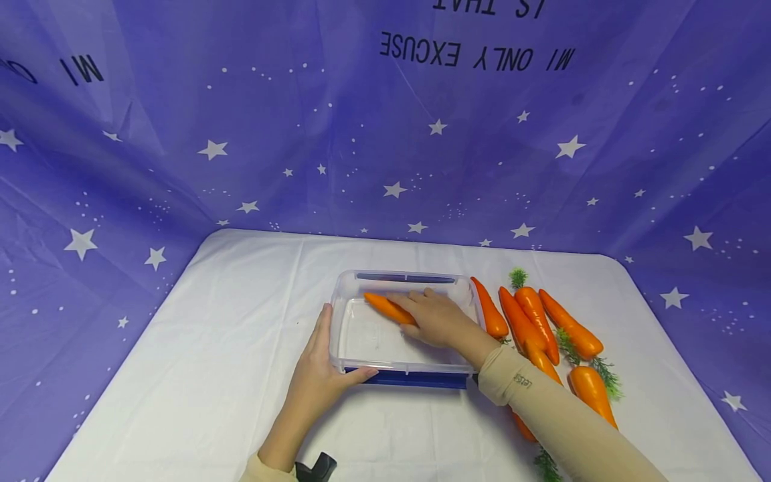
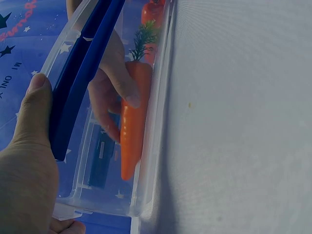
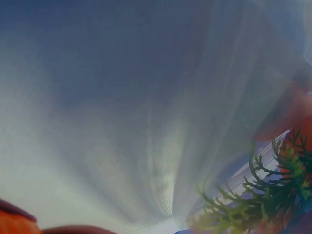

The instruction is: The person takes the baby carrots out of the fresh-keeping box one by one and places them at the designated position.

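Observation:
A clear plastic storage box (image 1: 403, 367) with a blue latch (image 1: 415, 379) on its front stands mid-table. My left hand (image 1: 316, 378) grips its near-left corner, thumb over the front rim and fingers along the left wall. Inside the box, my right hand (image 1: 436, 320) holds an orange carrot (image 1: 381, 306) low over the bottom, its tip pointing to the far left. Through the clear wall, the left wrist view shows the carrot (image 2: 134, 122) with its green top and the thumb lying across it. Green leaves (image 3: 263, 200) fill the lower right of the right wrist view.
Right of the box lie several more carrots (image 1: 572, 328) with leafy green tops; one carrot (image 1: 489, 311) lies against the box's right side. My right forearm passes over some of them. A white cloth (image 1: 211, 348) covers the table, and a purple star-printed curtain (image 1: 361, 134) hangs behind.

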